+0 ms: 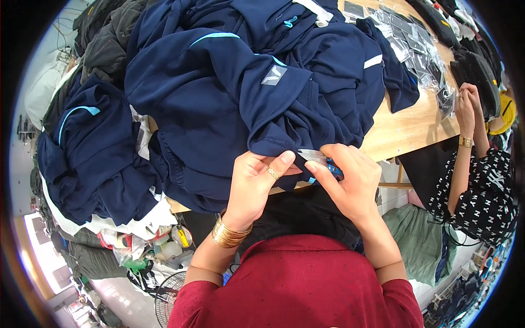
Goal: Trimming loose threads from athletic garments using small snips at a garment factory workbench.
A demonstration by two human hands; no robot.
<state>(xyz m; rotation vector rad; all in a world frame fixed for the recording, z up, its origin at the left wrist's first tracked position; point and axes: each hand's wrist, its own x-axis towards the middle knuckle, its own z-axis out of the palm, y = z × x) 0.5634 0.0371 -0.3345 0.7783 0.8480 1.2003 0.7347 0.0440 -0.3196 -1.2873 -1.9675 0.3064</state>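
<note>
A navy garment with light-blue piping and a grey patch lies heaped in front of me. My left hand, with a ring and gold bangles, pinches the edge of its hem between thumb and fingers. In my right hand is a small pair of thread snips with metal blades and a blue handle. The blades point left, and their tips touch or nearly touch the cloth edge beside my left thumb. Folds and my fingers hide part of the hem.
More navy garments are piled at the left, beside dark grey clothing. Clear plastic packets lie on the wooden table at the right. There a co-worker's hands hold something small. A fan stands at lower left.
</note>
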